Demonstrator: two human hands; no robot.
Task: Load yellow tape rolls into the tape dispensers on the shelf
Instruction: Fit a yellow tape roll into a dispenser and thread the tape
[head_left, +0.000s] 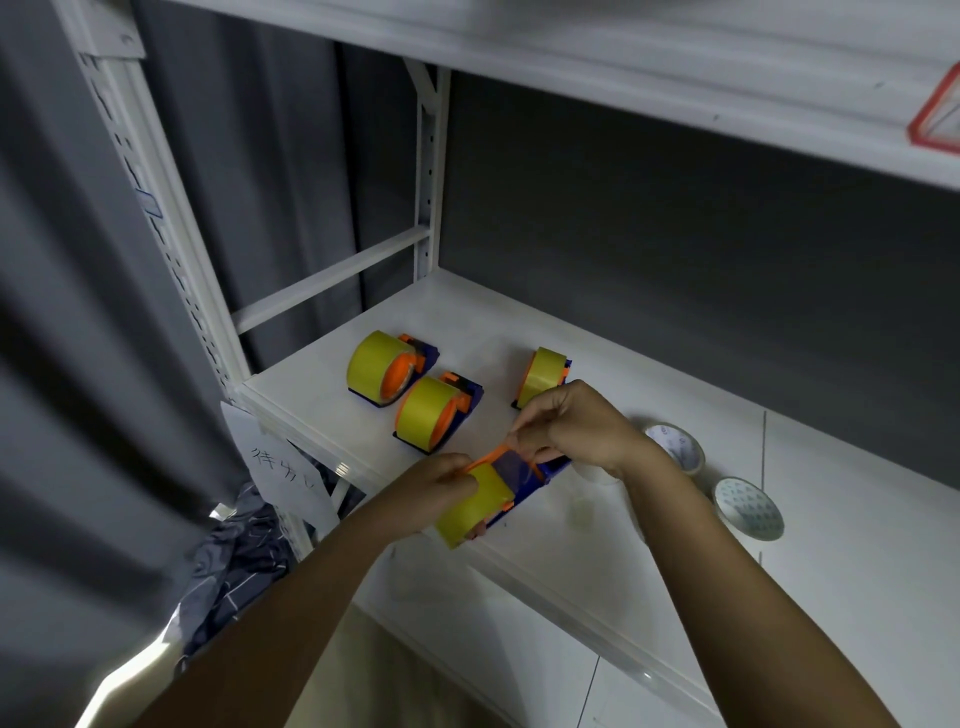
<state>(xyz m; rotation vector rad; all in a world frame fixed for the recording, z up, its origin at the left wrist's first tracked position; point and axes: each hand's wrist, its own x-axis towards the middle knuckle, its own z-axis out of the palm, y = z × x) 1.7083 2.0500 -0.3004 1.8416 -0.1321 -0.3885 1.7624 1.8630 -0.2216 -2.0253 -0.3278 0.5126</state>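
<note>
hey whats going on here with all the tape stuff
A person is loading a yellow tape roll into a blue and orange plastic tape dispenser at the front of the white metal shelf. The left hand grips the roll; the right hand pinches something at the dispenser's orange parts. Three loaded dispensers stand behind. Two white tape rolls lie to the right.

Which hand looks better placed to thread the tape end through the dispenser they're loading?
Probably the right hand: it already pinches at the blue plastic dispenser's front, beside the thin orange strap. The left hand is busy gripping the yellow tape roll, steadying it.
</note>
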